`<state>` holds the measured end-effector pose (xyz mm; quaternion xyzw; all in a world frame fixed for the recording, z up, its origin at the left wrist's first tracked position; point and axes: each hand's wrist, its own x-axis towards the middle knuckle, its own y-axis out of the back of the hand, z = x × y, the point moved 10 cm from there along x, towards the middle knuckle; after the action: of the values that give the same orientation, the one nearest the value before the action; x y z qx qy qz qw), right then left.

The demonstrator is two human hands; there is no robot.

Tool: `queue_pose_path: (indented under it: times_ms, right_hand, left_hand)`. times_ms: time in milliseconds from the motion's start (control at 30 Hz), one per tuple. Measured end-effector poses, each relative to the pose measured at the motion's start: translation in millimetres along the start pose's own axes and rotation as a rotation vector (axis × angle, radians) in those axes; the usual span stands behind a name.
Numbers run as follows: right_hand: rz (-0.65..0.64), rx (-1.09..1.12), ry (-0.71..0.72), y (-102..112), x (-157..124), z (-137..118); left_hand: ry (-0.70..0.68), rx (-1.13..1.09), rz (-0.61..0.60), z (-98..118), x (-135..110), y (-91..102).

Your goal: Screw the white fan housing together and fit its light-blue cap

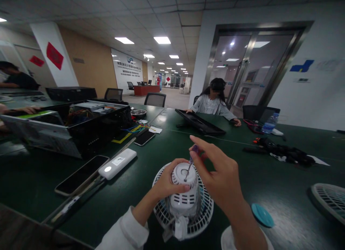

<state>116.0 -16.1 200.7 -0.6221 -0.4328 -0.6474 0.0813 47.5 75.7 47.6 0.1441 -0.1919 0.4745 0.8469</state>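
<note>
I am clasping a white vented fan housing (184, 203) in my closed left hand (164, 185), while my right hand (218, 174) is pinching a purple-handled screwdriver (190, 163), tip on the housing's top.

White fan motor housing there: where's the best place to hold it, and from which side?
Grip the white slotted fan motor housing around its round body, coming from the side, as the left hand does: the fingers wrap the cylinder, leaving its top free for the screwdriver.

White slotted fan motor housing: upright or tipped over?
Upright: the white slotted plastic fan motor housing stands on end on the white fan grille, top facing up.
</note>
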Motion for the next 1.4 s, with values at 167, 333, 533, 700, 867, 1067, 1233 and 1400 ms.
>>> queue_pose_path:
  times_ms: [167,333,533,700,867,1067,1233,1400]
  right_hand:
    - [0.011,-0.074,0.007,-2,0,-2]
    - [-0.073,0.01,0.007,-6,0,-3]
    - [-0.023,-0.121,-0.038,0,0,3]
    - [-0.072,0.008,-0.01,-1,1,-1]
    - [0.01,-0.121,-0.001,-4,-1,-1]
    - [-0.092,0.0,-0.021,-15,-2,0]
    - [-0.022,-0.099,-0.006,-9,-1,-2]
    - [-0.072,0.06,0.023,-8,0,-8]
  left_hand:
    - [0.0,0.011,0.016,3,0,0.6]
    - [0.013,0.022,0.003,2,0,-0.8]
    - [0.012,0.018,0.002,3,0,-0.6]
    - [0.001,0.007,0.002,4,0,-0.2]
    - [0.0,0.032,0.014,3,0,1.0]
    - [0.012,0.037,0.017,1,-1,1.1]
    - [0.008,0.033,0.026,0,0,2.1]
    - [0.016,0.072,0.026,-1,0,2.2]
